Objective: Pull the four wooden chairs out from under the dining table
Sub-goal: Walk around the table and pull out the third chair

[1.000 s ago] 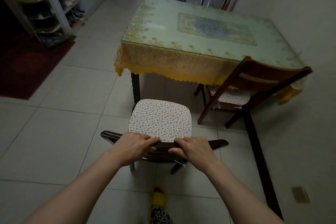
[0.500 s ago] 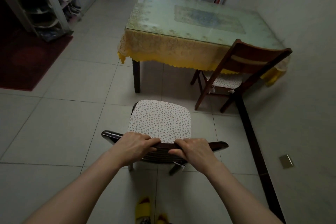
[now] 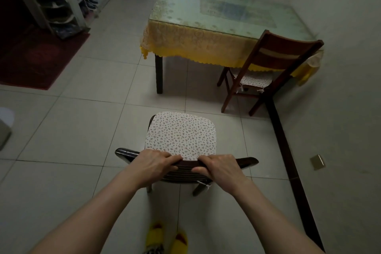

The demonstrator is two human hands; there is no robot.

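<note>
Under both hands, dark chair, floral cushion.

Pale tiled floor, red rug, shoe shelves, plain wall

Near chair: on the floor, well apart from the dining table, before it.
Second chair: right of the near chair, its seat under the table edge.
Hands: left hand and right hand side by side on the near chair's top rail.
Rug: far left.
</note>
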